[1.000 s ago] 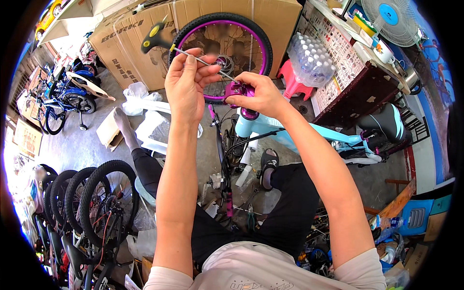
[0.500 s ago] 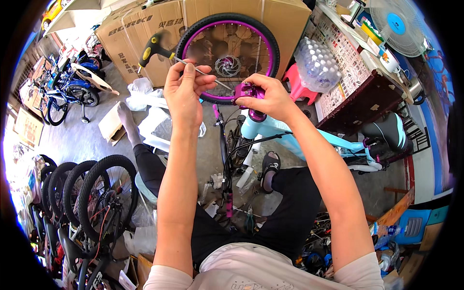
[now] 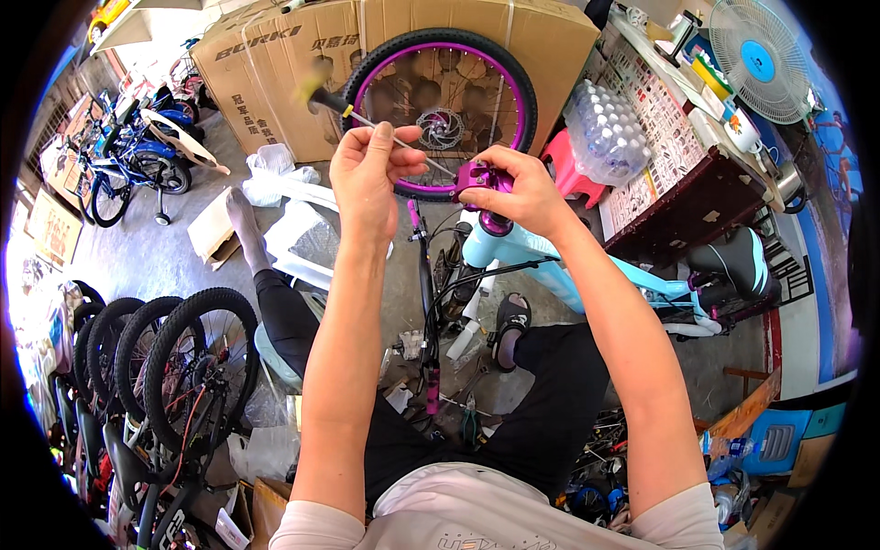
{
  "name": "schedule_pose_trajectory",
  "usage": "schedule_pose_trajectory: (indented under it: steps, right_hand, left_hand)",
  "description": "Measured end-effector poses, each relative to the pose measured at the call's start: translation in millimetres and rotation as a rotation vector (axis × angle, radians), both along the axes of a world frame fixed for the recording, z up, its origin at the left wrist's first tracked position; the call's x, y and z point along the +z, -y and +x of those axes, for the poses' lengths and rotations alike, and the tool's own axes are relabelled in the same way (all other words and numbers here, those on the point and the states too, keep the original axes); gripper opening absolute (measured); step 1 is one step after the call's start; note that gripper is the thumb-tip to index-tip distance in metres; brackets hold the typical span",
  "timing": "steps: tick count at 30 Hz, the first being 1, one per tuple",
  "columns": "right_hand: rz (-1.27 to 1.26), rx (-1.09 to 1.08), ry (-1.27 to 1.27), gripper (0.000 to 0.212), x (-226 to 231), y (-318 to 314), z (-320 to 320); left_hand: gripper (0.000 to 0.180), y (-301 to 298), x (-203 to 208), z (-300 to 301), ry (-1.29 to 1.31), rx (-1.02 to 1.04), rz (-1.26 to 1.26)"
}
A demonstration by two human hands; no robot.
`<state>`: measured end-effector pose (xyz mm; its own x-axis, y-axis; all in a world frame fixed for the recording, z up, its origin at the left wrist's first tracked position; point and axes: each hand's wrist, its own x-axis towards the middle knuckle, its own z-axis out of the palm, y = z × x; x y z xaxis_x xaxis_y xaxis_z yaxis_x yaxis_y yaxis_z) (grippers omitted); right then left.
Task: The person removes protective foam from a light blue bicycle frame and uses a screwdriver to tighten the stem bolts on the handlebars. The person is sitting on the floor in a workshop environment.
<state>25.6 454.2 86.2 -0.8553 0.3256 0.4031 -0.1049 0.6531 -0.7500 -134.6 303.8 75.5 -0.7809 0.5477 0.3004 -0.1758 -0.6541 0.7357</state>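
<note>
My left hand (image 3: 365,183) pinches the thin metal shaft of a T-handle hex wrench (image 3: 330,99), whose black and yellow handle is blurred by motion at the upper left. The shaft slants down to the right, its tip at the front of a purple bicycle stem (image 3: 473,180). Around the stem's side and top, my right hand (image 3: 524,191) is closed. This stem sits on the head tube of a light blue bicycle frame (image 3: 541,266). Below it, a black handlebar (image 3: 425,307) with purple grips hangs among cables, unclamped from the stem as far as I see.
A purple-rimmed wheel (image 3: 529,101) leans on a large cardboard box (image 3: 266,82) ahead. Several bicycles with black tyres (image 3: 170,367) crowd the left. At right stand a pink stool (image 3: 564,160), wrapped bottles (image 3: 610,124) and a cabinet (image 3: 678,197). Pliers (image 3: 470,422) lie between my legs.
The wrench's handle has swung round, from a clear tilted pose to a motion blur. Both hands and the stem appear slightly farther right in the picture.
</note>
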Motion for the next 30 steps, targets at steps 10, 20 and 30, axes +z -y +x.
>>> schedule_pose_trajectory:
  steps: [10, 20, 30]
  right_hand:
    - [-0.072, 0.02, 0.011, 0.044, 4, 4, 1]
    - [0.286, -0.035, -0.124, 0.053, 27, 6, 6]
    - [0.192, -0.048, -0.244, 0.051, 13, 74, 56]
  left_hand:
    - [0.023, 2, 7, 8, 0.006, -0.028, 0.023]
    - [0.022, 34, 31, 2, -0.163, 0.093, 0.081]
    - [0.019, 139, -78, 63, -0.161, 0.239, -0.401]
